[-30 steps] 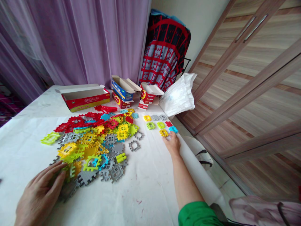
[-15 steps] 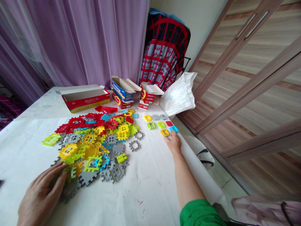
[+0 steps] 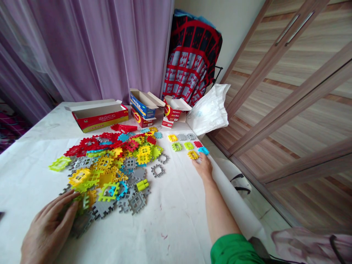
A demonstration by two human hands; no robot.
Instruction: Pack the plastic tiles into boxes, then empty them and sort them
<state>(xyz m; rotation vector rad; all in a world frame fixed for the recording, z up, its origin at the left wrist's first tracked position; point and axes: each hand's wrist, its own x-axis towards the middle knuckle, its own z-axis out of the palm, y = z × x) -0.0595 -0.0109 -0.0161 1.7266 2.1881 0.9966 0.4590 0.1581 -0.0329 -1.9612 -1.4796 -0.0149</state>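
On the white-covered table lies a heap of plastic interlocking building pieces [image 3: 106, 178] in red, yellow, green, blue and grey. My left hand [image 3: 51, 223] rests at the heap's near left edge, thumb apart from the stretched fingers, touching green and grey pieces; what lies under the palm is hidden. My right hand [image 3: 204, 167] reaches to the table's right side, thumb and fingertips at a yellow square piece [image 3: 193, 155]. Just past the fingertips lies a blue piece [image 3: 204, 150]. Close by are a red piece [image 3: 198, 144], a green piece [image 3: 189, 146] and others, set out in rough rows.
A long red box [image 3: 101, 119] stands open at the back left. Beside it are a blue box [image 3: 143, 104] on a red one and another red box [image 3: 173, 112]. A white bag [image 3: 210, 110] leans at the back right edge. Wooden cabinets [image 3: 288, 91] stand to the right.
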